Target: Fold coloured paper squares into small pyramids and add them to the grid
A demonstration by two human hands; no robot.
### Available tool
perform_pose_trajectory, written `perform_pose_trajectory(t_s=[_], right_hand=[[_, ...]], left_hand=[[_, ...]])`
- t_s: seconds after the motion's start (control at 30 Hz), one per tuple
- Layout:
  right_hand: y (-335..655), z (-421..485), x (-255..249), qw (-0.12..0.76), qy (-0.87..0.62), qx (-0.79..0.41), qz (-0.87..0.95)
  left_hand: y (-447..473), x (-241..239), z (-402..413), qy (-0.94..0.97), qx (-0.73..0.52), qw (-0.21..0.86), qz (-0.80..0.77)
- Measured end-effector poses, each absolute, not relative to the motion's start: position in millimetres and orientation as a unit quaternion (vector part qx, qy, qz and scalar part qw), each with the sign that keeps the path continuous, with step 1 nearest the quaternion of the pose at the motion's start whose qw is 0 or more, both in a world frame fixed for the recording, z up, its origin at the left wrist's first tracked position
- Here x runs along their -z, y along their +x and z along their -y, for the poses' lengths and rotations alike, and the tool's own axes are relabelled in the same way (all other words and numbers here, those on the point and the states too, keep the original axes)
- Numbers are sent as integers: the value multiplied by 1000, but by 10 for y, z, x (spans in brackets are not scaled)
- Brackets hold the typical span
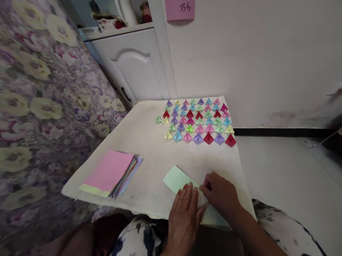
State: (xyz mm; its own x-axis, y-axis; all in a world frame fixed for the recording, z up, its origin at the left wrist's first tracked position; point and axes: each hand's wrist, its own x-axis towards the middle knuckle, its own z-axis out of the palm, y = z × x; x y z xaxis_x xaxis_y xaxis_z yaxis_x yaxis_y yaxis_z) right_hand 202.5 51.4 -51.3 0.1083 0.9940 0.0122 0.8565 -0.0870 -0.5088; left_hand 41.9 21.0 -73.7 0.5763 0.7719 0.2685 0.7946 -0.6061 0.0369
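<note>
- On the tabletop (142,136), head view: mint-green paper (176,178), seemingly mid-fold, under left hand (185,207), fingers flat and extended.
- Right hand (218,189): fingers curled at paper's right end; can't tell if pinching it.
- Done: rows of folded origami pieces (190,121), far side.
- Apparently remaining: coloured paper stack (108,170), unfolded.
- Open cabinet shelf (142,26): holds white jug (126,8), other items unclear.

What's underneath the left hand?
Pale green paper lies under the left hand. Its far-left part shows, on the cream tabletop; whatever the hand covers can't be seen.
</note>
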Motion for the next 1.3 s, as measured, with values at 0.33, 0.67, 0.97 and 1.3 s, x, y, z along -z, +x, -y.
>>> perform_pose_trajectory(t_s=[0.33, 0.67, 0.97, 1.3], right_hand=[[2238, -344, 438, 407, -598, -174, 669], [1958, -101, 693, 272, -566, -104, 771], [2039, -23, 643, 189, -571, -43, 798], [2091, 10, 587, 199, -602, -63, 771]], left_hand=[[447, 752, -227, -882, 131, 63, 448], [440, 705, -218, -885, 120, 74, 444], [308, 595, -190, -882, 106, 81, 452], [95, 624, -133, -866, 118, 111, 474]])
